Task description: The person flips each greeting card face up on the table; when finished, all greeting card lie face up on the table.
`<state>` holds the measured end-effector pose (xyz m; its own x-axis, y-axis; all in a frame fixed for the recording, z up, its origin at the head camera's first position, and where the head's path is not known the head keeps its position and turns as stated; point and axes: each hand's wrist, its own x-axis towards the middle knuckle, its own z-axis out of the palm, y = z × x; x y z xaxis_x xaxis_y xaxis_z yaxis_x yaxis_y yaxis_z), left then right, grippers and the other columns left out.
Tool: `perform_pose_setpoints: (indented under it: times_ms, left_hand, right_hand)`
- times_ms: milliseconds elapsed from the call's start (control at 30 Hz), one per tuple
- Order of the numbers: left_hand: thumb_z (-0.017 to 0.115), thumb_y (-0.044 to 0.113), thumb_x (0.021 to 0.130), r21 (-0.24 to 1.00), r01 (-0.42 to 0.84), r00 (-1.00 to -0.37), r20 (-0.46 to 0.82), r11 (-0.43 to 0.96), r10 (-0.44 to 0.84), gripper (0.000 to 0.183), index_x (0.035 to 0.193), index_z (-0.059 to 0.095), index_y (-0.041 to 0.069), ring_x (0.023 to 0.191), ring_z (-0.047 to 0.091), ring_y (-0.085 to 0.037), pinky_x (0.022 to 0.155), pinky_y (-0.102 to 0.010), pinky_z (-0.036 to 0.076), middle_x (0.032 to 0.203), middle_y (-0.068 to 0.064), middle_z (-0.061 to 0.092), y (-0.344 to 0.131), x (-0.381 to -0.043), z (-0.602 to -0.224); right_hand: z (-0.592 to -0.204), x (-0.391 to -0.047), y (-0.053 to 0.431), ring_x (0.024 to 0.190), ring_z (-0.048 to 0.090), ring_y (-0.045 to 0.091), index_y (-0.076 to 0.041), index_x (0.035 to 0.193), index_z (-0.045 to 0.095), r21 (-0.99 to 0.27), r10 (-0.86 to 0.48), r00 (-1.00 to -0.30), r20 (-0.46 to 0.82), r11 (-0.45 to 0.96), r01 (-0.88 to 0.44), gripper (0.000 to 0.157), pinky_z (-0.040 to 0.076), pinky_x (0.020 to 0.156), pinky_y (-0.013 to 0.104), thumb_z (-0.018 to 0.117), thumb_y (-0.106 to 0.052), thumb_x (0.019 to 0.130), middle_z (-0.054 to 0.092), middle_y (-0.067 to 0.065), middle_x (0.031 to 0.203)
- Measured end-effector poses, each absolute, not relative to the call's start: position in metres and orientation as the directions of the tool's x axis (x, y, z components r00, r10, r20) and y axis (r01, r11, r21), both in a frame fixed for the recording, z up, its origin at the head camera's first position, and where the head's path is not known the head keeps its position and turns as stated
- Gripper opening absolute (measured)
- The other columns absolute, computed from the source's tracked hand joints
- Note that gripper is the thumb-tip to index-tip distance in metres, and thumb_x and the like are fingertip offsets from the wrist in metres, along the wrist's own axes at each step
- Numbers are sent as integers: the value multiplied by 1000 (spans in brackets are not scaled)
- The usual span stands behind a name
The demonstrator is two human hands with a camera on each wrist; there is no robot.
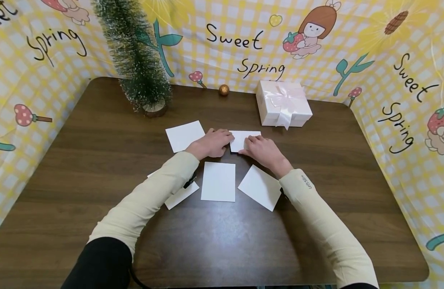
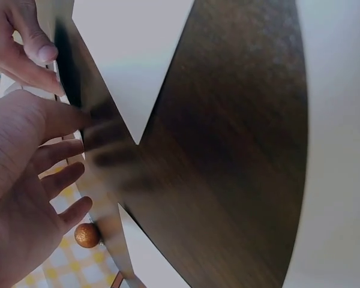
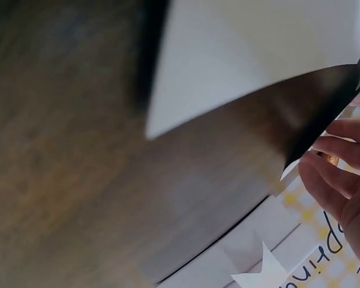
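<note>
A small white card [image 1: 239, 140] lies between my two hands at the far middle of the table. My right hand [image 1: 266, 153] holds it at its right part, thumb by the near edge and fingers over the top. The fingertips of my left hand [image 1: 213, 143] touch its left edge; in the left wrist view the fingers are loosely straight and spread. Another white card [image 1: 185, 135] lies beside my left hand. Nearer me are a middle card [image 1: 218, 182], a right card [image 1: 260, 188] by my right wrist, and a left card [image 1: 183, 195] partly hidden under my left forearm.
A frosted miniature tree [image 1: 138, 60] stands at the back left of the brown table [image 1: 222, 249]. A golden ball [image 1: 224, 90] sits at the back edge. At the back right is a white gift box [image 1: 284, 103] with a ribbon bow. Patterned yellow cloth [image 1: 222, 24] hangs around the table.
</note>
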<state>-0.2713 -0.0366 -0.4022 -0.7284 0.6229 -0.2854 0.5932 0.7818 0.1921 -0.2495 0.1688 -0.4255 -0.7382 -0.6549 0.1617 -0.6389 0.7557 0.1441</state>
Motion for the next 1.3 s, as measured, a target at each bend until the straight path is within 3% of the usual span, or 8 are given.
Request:
perform_pose_setpoints:
  times_ms: [267, 400, 533, 633, 767, 967, 1167, 1300]
  left_hand:
    - [58, 20, 97, 210, 640, -724, -156, 739, 672, 25, 117, 60, 5, 112, 58, -29, 98, -51, 41, 124, -14, 62, -35, -274, -407]
    - [57, 12, 96, 205, 689, -703, -44, 695, 710, 12, 104, 64, 5, 91, 63, -27, 85, -48, 46, 102, -12, 67, -35, -274, -410]
    - [56, 8, 97, 159, 731, -677, 49, 664, 734, 11, 98, 67, 5, 85, 65, -25, 81, -45, 47, 94, -9, 70, -34, -273, -410]
    - [55, 9, 98, 103, 742, -671, 98, 663, 735, 15, 96, 69, 6, 83, 67, -24, 83, -44, 48, 92, -8, 71, -33, -271, -407]
    - [53, 11, 100, 100, 731, -682, 163, 675, 713, 18, 97, 71, 6, 83, 68, -23, 84, -44, 49, 93, -8, 73, -34, -269, -402]
    - [56, 10, 99, 286, 681, -732, 226, 674, 643, 15, 101, 69, 3, 75, 63, -21, 78, -40, 49, 86, -7, 70, -38, -269, -393]
    - [52, 14, 101, 471, 625, -770, 243, 623, 590, 20, 94, 65, 2, 63, 49, -18, 61, -31, 41, 69, -4, 55, -40, -267, -386]
    - [52, 16, 102, 582, 569, -801, 234, 581, 551, 21, 89, 61, 3, 60, 45, -17, 57, -28, 35, 66, -4, 49, -40, -265, -383]
  right_hand:
    - [-423, -247, 172, 75, 64, 34, -3, 91, 61, 94, -667, -719, 194, 743, -663, 33, 53, 58, 45, 57, -35, 98, 65, 12, 91]
    - [-424, -248, 174, 75, 65, 35, -4, 88, 60, 97, -666, -714, 217, 743, -663, 34, 52, 57, 45, 56, -36, 99, 67, 11, 91]
    - [-421, -249, 177, 76, 65, 34, -6, 86, 59, 80, -654, -724, 219, 752, -655, 34, 52, 59, 45, 54, -36, 99, 68, 11, 92]
    - [-415, -250, 179, 85, 66, 34, -7, 90, 60, 31, -628, -760, 170, 774, -632, 33, 52, 68, 46, 50, -37, 101, 68, 11, 96]
    - [-402, -253, 182, 104, 64, 34, -7, 112, 65, -102, -562, -820, 107, 814, -572, 40, 48, 88, 49, 46, -40, 103, 68, 14, 111]
    - [-387, -255, 198, 113, 61, 33, -4, 131, 58, -406, -436, -887, 154, 790, -459, 51, 45, 96, 49, 61, -40, 95, 63, 15, 128]
    - [-388, -254, 215, 103, 64, 33, -2, 128, 55, -634, -317, -929, 190, 683, -363, 54, 48, 90, 47, 76, -27, 86, 66, 18, 115]
    - [-392, -253, 218, 95, 69, 30, 1, 120, 60, -718, -276, -946, 168, 624, -310, 43, 53, 83, 43, 77, -18, 85, 70, 19, 106]
